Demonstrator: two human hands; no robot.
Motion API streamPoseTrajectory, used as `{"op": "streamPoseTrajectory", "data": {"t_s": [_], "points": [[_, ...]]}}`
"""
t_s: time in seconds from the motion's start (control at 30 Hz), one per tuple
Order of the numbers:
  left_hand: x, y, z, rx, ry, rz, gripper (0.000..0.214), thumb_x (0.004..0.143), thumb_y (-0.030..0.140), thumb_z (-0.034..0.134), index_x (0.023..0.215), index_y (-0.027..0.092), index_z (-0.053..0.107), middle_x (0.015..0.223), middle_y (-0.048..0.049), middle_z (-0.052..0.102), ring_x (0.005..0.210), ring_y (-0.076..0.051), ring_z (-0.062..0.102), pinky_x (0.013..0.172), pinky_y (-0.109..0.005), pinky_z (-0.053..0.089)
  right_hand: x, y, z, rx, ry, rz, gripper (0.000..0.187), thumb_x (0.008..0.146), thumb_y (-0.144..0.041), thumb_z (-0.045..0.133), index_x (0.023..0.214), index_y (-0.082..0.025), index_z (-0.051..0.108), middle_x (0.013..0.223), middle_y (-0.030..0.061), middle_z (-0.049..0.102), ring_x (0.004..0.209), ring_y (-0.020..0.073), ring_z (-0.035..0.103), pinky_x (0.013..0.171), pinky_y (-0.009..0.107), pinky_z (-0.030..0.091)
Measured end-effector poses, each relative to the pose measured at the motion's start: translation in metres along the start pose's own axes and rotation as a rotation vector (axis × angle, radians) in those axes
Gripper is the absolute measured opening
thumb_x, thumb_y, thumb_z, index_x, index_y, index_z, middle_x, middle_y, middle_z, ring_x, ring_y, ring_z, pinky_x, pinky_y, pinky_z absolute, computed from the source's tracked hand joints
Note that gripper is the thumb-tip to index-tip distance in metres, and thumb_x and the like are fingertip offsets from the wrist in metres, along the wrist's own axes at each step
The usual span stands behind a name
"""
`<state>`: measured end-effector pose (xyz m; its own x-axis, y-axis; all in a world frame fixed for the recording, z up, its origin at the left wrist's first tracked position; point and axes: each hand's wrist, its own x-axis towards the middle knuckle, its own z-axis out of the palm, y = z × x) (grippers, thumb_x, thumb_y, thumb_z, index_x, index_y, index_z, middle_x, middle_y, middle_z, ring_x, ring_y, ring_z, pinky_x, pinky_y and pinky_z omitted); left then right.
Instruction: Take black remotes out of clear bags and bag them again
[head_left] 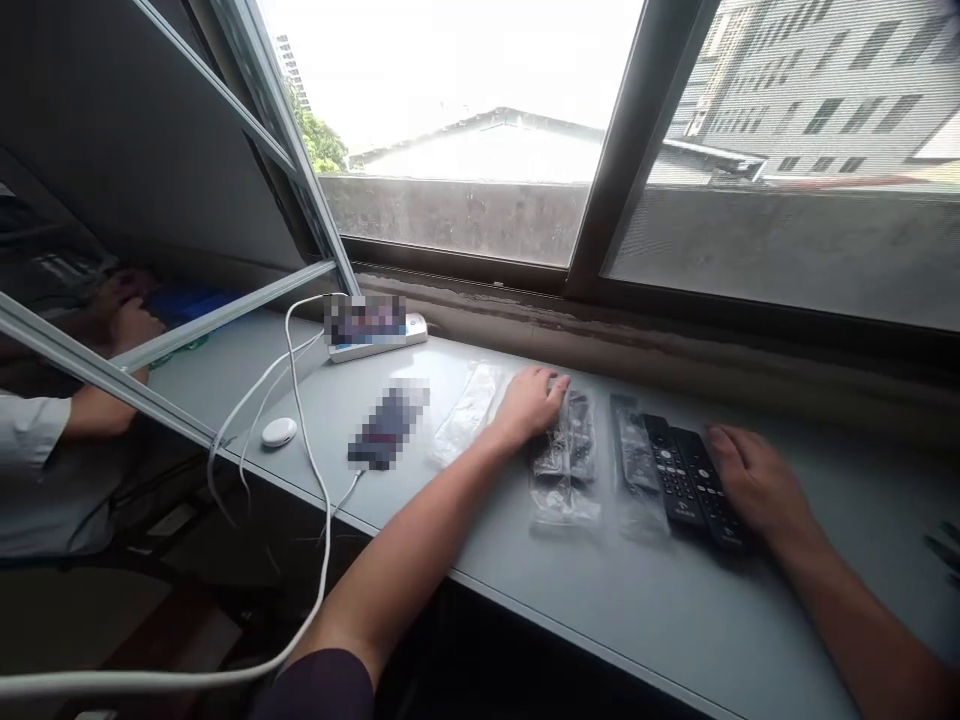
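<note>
My left hand (531, 405) lies over the upper left edge of a clear plastic packet with dark remote controls (576, 435) inside. Its fingers are loosely bent and not closed round anything I can see. My right hand (757, 485) rests on its side by two bare black remote controls, one on the left (675, 485) and one on the right (709, 490). The thumb side is at the right remote's upper edge; the other fingers are partly hidden. Between the hands lies another clear bag (637, 480) with a dark remote in it.
Crumpled clear plastic bags (472, 410) lie left of my left hand. Further left are a blurred phone (386, 425) on a cable, a round white puck (279, 432) and a white power strip (379, 340). A metal frame (225, 320) separates a co-worker's arm (105, 410).
</note>
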<state>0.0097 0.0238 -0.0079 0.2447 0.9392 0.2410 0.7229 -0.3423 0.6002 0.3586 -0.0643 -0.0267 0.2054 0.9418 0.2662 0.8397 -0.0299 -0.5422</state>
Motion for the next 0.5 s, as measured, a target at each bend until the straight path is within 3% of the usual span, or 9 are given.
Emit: {"op": "streamPoseTrajectory", "data": {"t_s": [0.13, 0.27, 0.37, 0.5], "points": [[-0.008, 0.001, -0.002, 0.02, 0.003, 0.001, 0.05, 0.119, 0.05, 0.043, 0.14, 0.021, 0.077, 0.147, -0.0136, 0.077, 0.143, -0.028, 0.068, 0.129, -0.041, 0.049, 0.0, -0.002, -0.002, 0.031, -0.016, 0.022, 0.041, 0.108, -0.06, 0.04, 0.114, -0.034, 0.07, 0.142, 0.0185, 0.078, 0.147, 0.0442, 0.067, 0.132, 0.057, 0.046], [-0.013, 0.005, -0.007, 0.065, 0.011, -0.015, 0.051, 0.119, 0.05, 0.044, 0.142, 0.018, 0.076, 0.148, -0.0165, 0.076, 0.143, -0.03, 0.068, 0.128, -0.04, 0.048, 0.005, -0.008, -0.005, 0.017, -0.009, 0.06, 0.043, 0.106, -0.053, 0.04, 0.119, -0.028, 0.073, 0.145, 0.0215, 0.078, 0.148, 0.0453, 0.066, 0.131, 0.056, 0.047], [-0.025, 0.011, -0.018, 0.121, 0.061, 0.018, 0.049, 0.118, 0.049, 0.048, 0.144, 0.017, 0.074, 0.15, -0.0166, 0.075, 0.146, -0.032, 0.065, 0.13, -0.043, 0.046, 0.007, -0.013, -0.005, 0.002, -0.01, 0.049, 0.045, 0.106, -0.05, 0.04, 0.119, -0.023, 0.073, 0.146, 0.0253, 0.077, 0.148, 0.0448, 0.066, 0.13, 0.052, 0.046], [-0.045, 0.012, -0.035, 0.178, 0.125, -0.014, 0.042, 0.114, 0.041, 0.055, 0.145, 0.019, 0.073, 0.149, -0.0163, 0.074, 0.147, -0.033, 0.063, 0.13, -0.044, 0.045, 0.008, -0.017, -0.005, -0.014, -0.03, 0.025, 0.043, 0.108, -0.052, 0.039, 0.114, -0.024, 0.072, 0.142, 0.0265, 0.078, 0.145, 0.0455, 0.067, 0.126, 0.052, 0.049]]}}
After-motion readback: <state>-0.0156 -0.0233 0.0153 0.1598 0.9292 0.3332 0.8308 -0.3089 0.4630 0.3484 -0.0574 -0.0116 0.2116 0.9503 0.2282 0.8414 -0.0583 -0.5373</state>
